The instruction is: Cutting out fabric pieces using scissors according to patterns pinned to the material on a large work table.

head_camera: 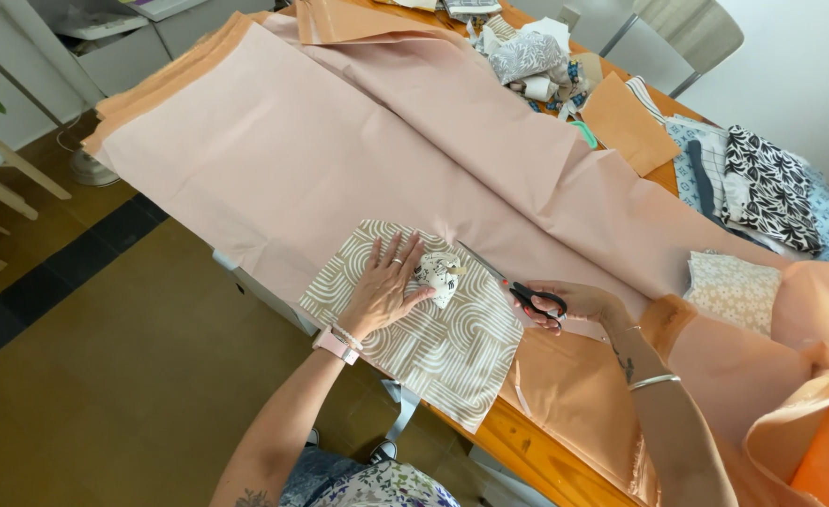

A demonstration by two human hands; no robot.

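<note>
Head cam is showing the right hand (579, 302) closing its fingers through the black handles of the scissors (518, 289), blades pointing up and left from that grip, long axis running diagonally along the edge of the beige arch-print fabric piece (433, 329). Left hand (386, 282) is lying flat and open, pinning that piece plus a small white printed item (441, 272) onto the big peach fabric (339, 150). It's all looking light, floppy and prone to sliding, so I'd be pressing close beside the blades.

Left hand (383, 286) lay flat, palm down, fingers spread; right hand (579, 302) curled shut, thumb and fingers gripping, forearm bent inward.
</note>
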